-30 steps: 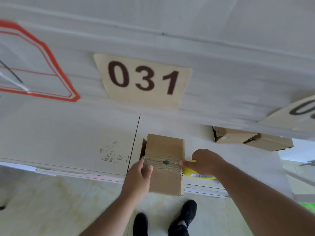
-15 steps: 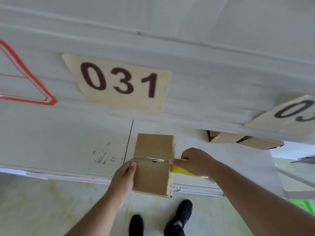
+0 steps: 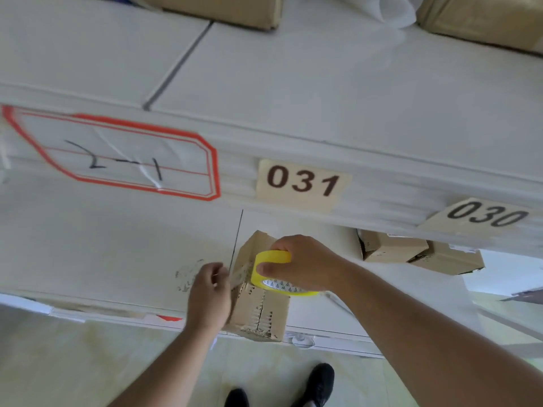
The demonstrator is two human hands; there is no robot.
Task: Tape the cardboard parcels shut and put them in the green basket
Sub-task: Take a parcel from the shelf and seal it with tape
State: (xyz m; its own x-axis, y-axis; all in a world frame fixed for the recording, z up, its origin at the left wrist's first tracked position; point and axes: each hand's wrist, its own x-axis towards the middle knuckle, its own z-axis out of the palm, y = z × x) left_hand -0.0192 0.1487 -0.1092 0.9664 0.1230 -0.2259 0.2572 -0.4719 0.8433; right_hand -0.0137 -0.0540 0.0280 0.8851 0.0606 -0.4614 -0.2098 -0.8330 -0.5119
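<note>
**Inspector:** State the carrier, the parcel position and its condition.

**Operator:** The white shelf carries the work. The cardboard parcel stands at the shelf's front edge, its near bottom corner overhanging that edge. Its near face is scuffed, with a ragged seam running down the middle. Two further parcels lie on the same shelf toward the right end, under the 030 label. The green basket is not in view.

**Inspector:** State each grip.

**Operator:** My right hand is curled around the yellow tape roll, thumb on its outer face, holding it against the parcel's upper part. My left hand is at the parcel's left side, fingers bent; it appears to pinch the clear tape strip running to the roll, though blur leaves this uncertain.

**Inspector:** Failure risks?

**Operator:** In my judgement, pull on the strip could tip the overhanging parcel off the front edge. A slack strip could fold onto itself or bridge the seam without bonding.
</note>
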